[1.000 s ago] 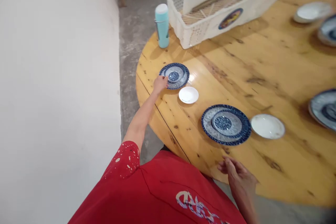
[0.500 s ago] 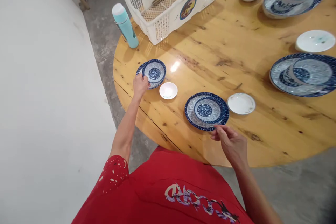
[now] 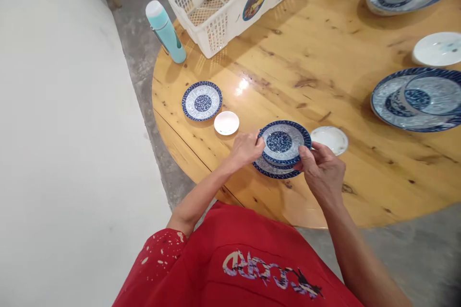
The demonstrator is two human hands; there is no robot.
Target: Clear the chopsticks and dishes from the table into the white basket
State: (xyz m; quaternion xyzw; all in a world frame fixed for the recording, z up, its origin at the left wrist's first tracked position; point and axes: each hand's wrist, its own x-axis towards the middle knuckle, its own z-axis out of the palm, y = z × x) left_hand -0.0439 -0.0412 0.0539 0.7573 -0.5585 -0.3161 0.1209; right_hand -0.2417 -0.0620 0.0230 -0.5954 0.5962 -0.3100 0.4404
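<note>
A blue-and-white bowl [image 3: 279,142] is held over a matching plate [image 3: 269,171] near the table's front edge. My left hand [image 3: 247,147] grips its left rim with closed fingers. On the opposite side, my right hand [image 3: 322,165] pinches the rim between thumb and fingers. Part of another blue rim shows just under the held bowl; whether the two touch I cannot tell. To the left lies a second blue-and-white plate [image 3: 202,101] with nothing on it. A small white dish [image 3: 226,123] sits beside that plate, and another white dish [image 3: 330,139] is partly behind my right hand.
A white plastic basket [image 3: 216,33] holding thin sticks stands at the back left, next to a light-blue bottle [image 3: 166,32]. On the right are two plates with bowls [image 3: 430,96] on them and white dishes [image 3: 437,49]. The round wooden table [image 3: 273,76] curves along the front.
My left hand has carried the bowl from the left plate rightward to above the nearer plate. My right hand has moved up slightly and now grips its right rim.
</note>
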